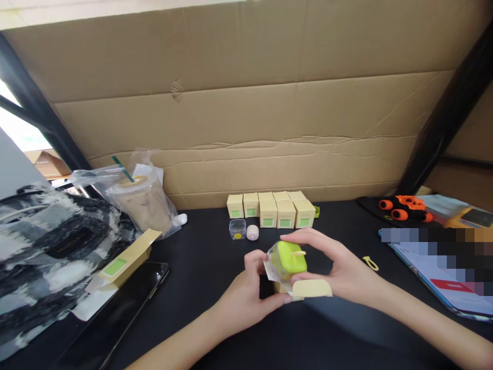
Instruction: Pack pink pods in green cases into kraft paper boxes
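My left hand grips a small cream-yellow carton with its top flap folded out toward me. In my right hand, between thumb and fingers, is a small clear container with a bright green lid and a pale loop on top. The container sits at the carton's open top, its lower part hidden by the carton and fingers; how deep it goes I cannot tell. Just beyond my hands are a small clear cup with a yellow sticker and a pale pink round piece.
Several closed cream cartons stand by the cardboard wall. At left are an opened carton, a dark phone and a bagged iced drink. A yellow loop, tablet-like screen and orange toy car lie right.
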